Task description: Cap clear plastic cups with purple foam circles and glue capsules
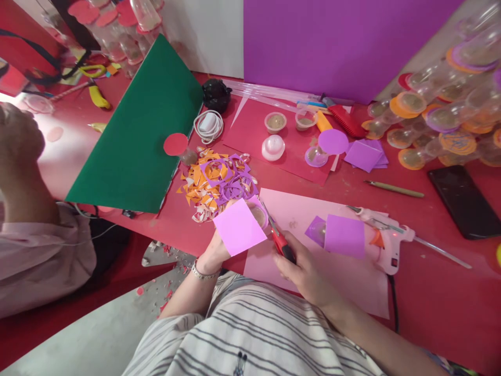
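Note:
My left hand (214,249) holds up a pink-purple paper square (238,227) with a small clear cup (258,214) glued behind it. The fingers are mostly hidden behind the paper. My right hand (303,271) is closed round the red handles of a pair of scissors (278,239), whose blades point up to the right edge of the square. Both hands hover over a pale pink sheet (344,277) on the red table.
A heap of orange and purple paper scraps (215,183) lies just beyond my hands. A white glue gun (385,237), a purple square (344,236), a phone (464,201), a green sheet (144,125) and many capped clear cups (446,115) surround them. Another person sits at the left (35,230).

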`<state>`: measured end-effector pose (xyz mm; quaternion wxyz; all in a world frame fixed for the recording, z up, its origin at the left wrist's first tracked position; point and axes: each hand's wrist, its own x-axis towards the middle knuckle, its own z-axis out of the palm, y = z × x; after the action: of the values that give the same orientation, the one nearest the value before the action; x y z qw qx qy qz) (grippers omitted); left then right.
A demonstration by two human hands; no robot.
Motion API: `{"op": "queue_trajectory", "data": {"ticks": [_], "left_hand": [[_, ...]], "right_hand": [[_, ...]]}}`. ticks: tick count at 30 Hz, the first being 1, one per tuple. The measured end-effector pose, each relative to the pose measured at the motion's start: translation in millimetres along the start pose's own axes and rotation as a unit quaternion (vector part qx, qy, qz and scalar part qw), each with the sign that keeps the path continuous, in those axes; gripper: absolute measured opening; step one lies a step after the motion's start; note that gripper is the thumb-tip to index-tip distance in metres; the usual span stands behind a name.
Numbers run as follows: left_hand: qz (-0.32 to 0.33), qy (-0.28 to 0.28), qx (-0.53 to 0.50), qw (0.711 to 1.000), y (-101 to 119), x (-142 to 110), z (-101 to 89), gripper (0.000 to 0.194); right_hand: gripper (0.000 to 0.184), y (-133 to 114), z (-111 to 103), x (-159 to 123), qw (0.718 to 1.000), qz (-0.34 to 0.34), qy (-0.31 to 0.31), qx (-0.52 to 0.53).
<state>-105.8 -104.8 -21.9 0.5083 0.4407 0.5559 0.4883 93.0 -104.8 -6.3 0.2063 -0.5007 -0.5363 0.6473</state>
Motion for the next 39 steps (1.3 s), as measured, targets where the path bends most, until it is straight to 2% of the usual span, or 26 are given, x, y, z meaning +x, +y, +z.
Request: {"op": "queue_trajectory", "data": {"ticks": [4,8,17,26,39], "left_hand": [[0.012,-0.012,-0.030,0.999,-3,1,-5.3,0.044],[-0.004,-0.032,-0.059,0.998,-5,2,-10.9,0.050],[-0.001,-0.042,-0.042,0.998,2,6,-15.6,0.054],[0.027,-0.098,0.006,0.995,0,10,-21.9,0.050],[-0.004,-0.121,-0.044,0.992,1,9,-19.9,0.051]], "right_hand": [[0.013,1,0,1,1.000,0.011,-0.016,0.013],[0.012,2,0,1,0.999,0.021,-0.024,0.006],[0.018,-1,-3,0,0.999,0.040,-0.018,0.006],[0.014,-11,-6,2,0.999,0.043,-0.028,-0.002],[0.018,-4,-5,3,0.998,0.044,-0.029,0.034]]}}
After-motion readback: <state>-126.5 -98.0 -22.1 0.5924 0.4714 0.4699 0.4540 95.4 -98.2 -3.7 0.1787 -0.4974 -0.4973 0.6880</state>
